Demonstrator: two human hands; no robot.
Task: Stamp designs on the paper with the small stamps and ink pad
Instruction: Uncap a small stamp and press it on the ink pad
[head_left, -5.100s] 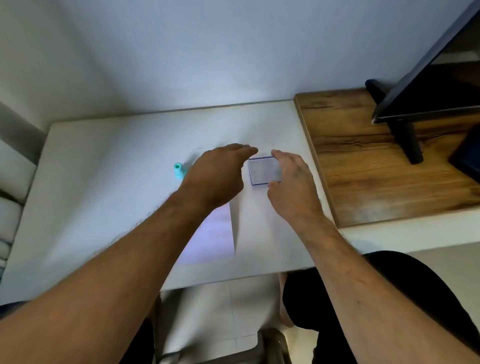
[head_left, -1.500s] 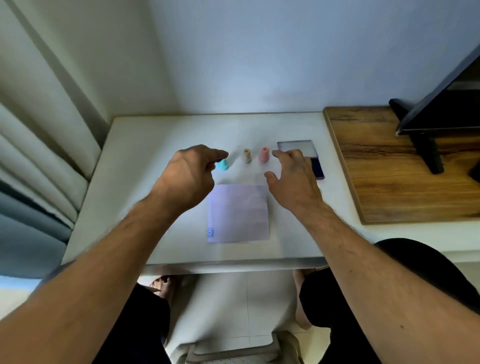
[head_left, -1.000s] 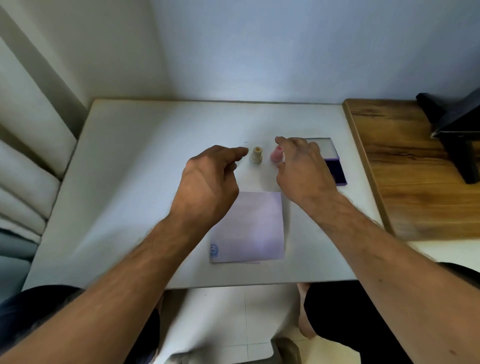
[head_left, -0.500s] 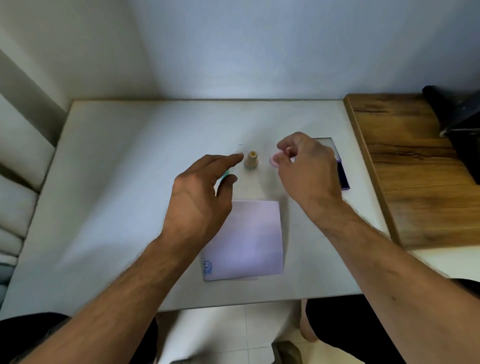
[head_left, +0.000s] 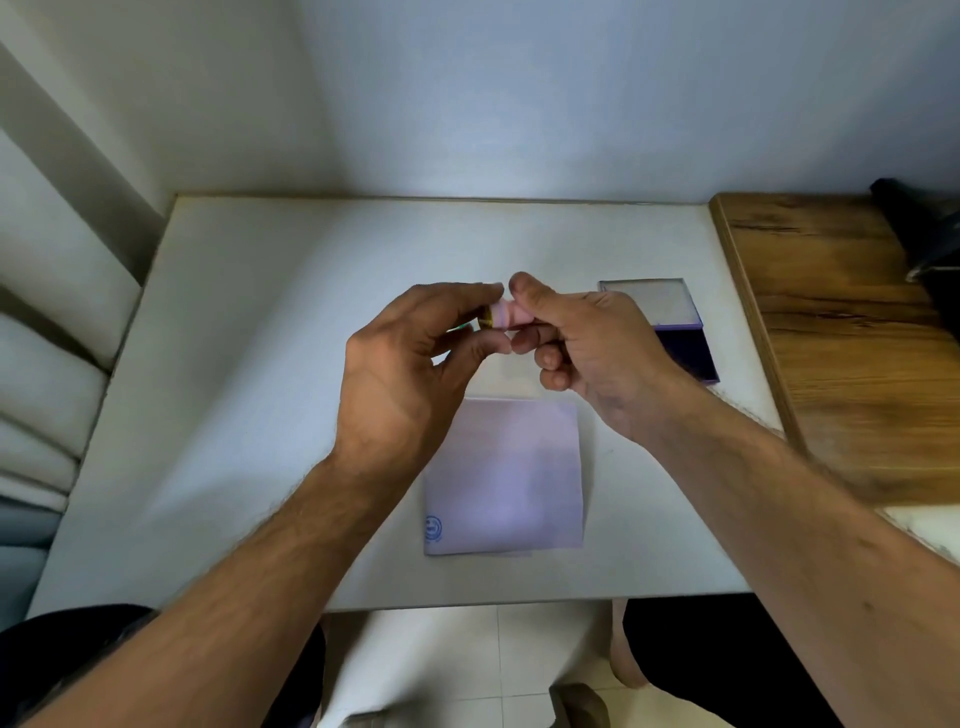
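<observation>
— What are the hands holding above the desk?
— A pink stamp, pinched between the left hand and right hand, one at each end.
— And below?
— Lilac paper with one blue stamp mark; the open ink pad lies to the right.

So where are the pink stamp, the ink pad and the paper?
pink stamp (head_left: 511, 316), head view, on its pink body between both hands' fingertips.
ink pad (head_left: 684, 349), head view, on the dark inked surface.
paper (head_left: 511, 478), head view, on the sheet's bare middle.
</observation>
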